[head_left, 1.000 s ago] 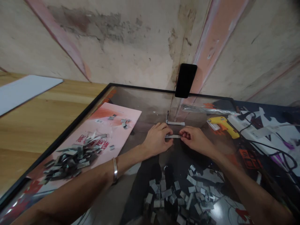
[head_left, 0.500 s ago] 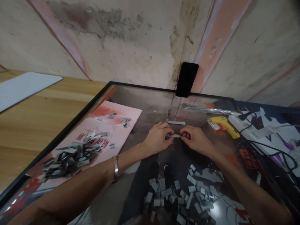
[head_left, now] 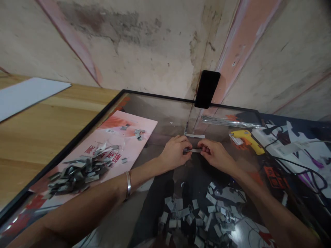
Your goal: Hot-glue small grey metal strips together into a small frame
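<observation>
Pinching a small metal strip [head_left: 196,150] between them, my left hand [head_left: 173,155] and right hand [head_left: 217,155] each clamp one end just above the glass tabletop [head_left: 165,113]. Loose metal clips [head_left: 196,217] lie heaped between my forearms. Another pile [head_left: 77,172] sits on the pink sheet [head_left: 134,137].

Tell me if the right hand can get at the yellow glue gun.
Probably yes: the glue gun lies close to the right hand with no obstacle between, though that hand pinches a metal strip.
</observation>
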Demonstrator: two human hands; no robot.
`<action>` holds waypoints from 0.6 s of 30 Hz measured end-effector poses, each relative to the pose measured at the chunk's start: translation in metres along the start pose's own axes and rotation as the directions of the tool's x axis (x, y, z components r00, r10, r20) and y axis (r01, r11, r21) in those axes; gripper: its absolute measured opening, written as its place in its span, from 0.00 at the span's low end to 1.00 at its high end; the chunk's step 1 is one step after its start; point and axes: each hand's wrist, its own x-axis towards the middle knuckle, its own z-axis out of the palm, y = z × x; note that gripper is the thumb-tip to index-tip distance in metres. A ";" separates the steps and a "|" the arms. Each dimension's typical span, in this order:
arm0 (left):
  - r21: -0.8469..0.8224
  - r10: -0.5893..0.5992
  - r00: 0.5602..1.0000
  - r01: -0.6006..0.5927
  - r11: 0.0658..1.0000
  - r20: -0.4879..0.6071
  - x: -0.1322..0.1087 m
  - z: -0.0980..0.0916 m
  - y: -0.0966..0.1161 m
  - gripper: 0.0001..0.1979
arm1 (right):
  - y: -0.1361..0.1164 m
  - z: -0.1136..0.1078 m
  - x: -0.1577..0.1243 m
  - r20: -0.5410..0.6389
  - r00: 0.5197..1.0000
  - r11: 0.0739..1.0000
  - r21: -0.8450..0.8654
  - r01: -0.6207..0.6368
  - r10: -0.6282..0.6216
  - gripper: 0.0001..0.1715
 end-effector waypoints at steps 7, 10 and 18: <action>0.007 0.005 1.000 -0.005 1.000 -0.002 0.000 0.001 -0.001 0.07 | 0.001 -0.001 0.001 0.016 0.999 0.999 -0.025 0.043 -0.043 0.12; 0.007 0.008 1.000 -0.008 1.000 -0.001 0.001 0.001 -0.001 0.06 | 0.002 -0.001 0.001 0.010 0.999 0.998 -0.031 0.049 -0.049 0.11; 0.009 0.014 1.000 -0.014 1.000 -0.004 0.000 0.000 -0.001 0.07 | 0.002 -0.001 0.001 0.022 0.998 0.997 -0.050 0.053 -0.052 0.11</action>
